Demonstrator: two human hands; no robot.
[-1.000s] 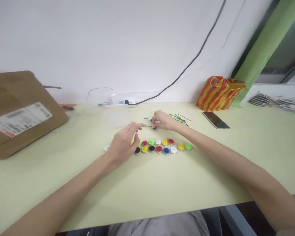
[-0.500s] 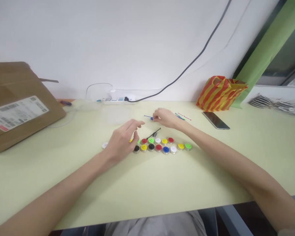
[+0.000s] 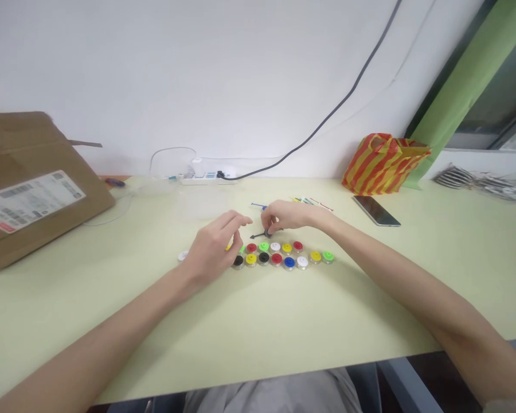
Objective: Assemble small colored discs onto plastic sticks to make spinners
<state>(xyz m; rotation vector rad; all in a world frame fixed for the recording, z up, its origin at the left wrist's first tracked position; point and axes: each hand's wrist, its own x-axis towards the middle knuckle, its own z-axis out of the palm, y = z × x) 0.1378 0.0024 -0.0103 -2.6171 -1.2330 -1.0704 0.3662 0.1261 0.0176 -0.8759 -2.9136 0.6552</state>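
Observation:
My right hand point(image 3: 286, 215) is over a small round piece with a black arrow-tipped rod point(image 3: 258, 236), fingertips pinched on it. A similar piece with a blue rod point(image 3: 258, 205) lies just behind this hand and is partly hidden by it. My left hand point(image 3: 217, 241) hovers over the left end of the coloured discs, thumb and index finger apart with nothing between them. In two rows lie several small clear-sided discs, among them a blue one point(image 3: 289, 263), a red one point(image 3: 276, 259) and a white one point(image 3: 302, 262). My left hand covers some discs.
Thin coloured sticks point(image 3: 316, 203) lie behind my right forearm. A phone point(image 3: 376, 210) and a striped bag point(image 3: 382, 165) are at the right. On the left stands a cardboard box point(image 3: 38, 155). A power strip point(image 3: 206, 176) with a black cable sits against the wall.
My right hand has moved toward me from the blue-rod piece to the black-rod piece, and the black rod has turned. My left hand has hardly moved.

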